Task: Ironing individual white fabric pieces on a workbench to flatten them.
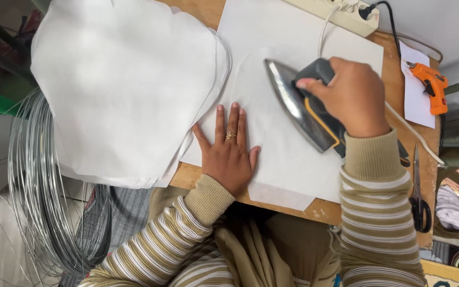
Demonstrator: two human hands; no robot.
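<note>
A white fabric sheet point(272, 106) lies flat on a wooden table point(322, 210). My left hand point(228, 151), wearing a ring, presses flat on the sheet near its left edge, fingers spread. My right hand point(354, 95) grips the dark handle of a clothes iron point(296, 103), tilted so its shiny metal soleplate shows, over the sheet's right half. The iron's white cord point(325, 26) runs up to a power strip point(341, 13) at the table's far edge.
A stack of large white cut pieces point(126, 85) overhangs the table's left side. A coil of silver wire point(38, 191) sits at lower left. An orange glue gun point(431, 85) on white paper and black scissors point(418, 196) lie on the right.
</note>
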